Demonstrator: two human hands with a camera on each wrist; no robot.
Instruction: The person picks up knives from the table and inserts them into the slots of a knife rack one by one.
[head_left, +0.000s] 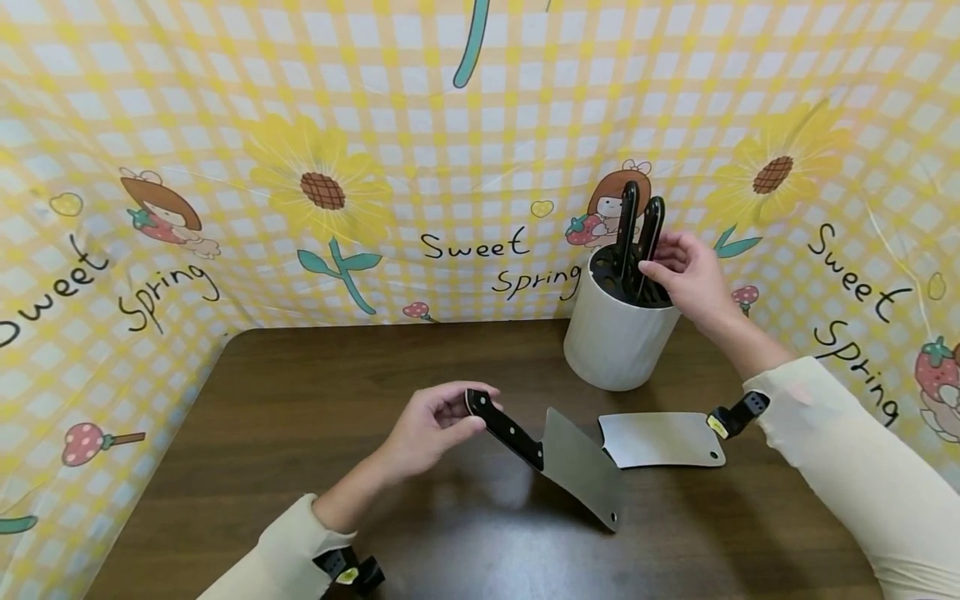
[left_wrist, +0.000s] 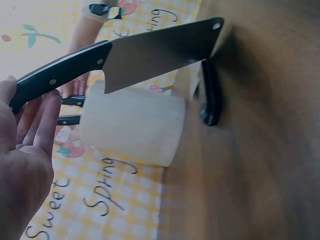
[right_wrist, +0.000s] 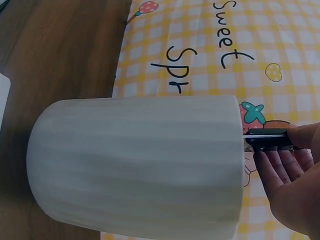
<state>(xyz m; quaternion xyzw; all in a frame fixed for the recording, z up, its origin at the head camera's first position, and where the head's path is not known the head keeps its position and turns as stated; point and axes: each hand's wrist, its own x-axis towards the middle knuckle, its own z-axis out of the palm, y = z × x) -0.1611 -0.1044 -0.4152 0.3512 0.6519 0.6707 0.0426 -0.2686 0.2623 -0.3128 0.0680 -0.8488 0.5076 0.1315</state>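
My left hand (head_left: pixel 431 429) pinches the end of a cleaver's black riveted handle between thumb and fingers. This cleaver (head_left: pixel 581 467) tilts down to the right, its broad steel blade lowest at the corner with a hole. Behind it a second cleaver (head_left: pixel 663 439) lies flat on the table; the first blade hides its handle in the head view, but the black handle (left_wrist: pixel 210 95) shows in the left wrist view. My right hand (head_left: pixel 693 279) pinches the black handle of a knife (right_wrist: pixel 270 139) standing in a white knife holder (head_left: pixel 618 342). The holder hides that knife's blade.
Another black-handled knife (head_left: pixel 627 225) stands in the holder's slotted top, left of the gripped one. The brown wooden table (head_left: pixel 300 375) meets a yellow checked cloth (head_left: pixel 420 167) behind the holder and at both sides.
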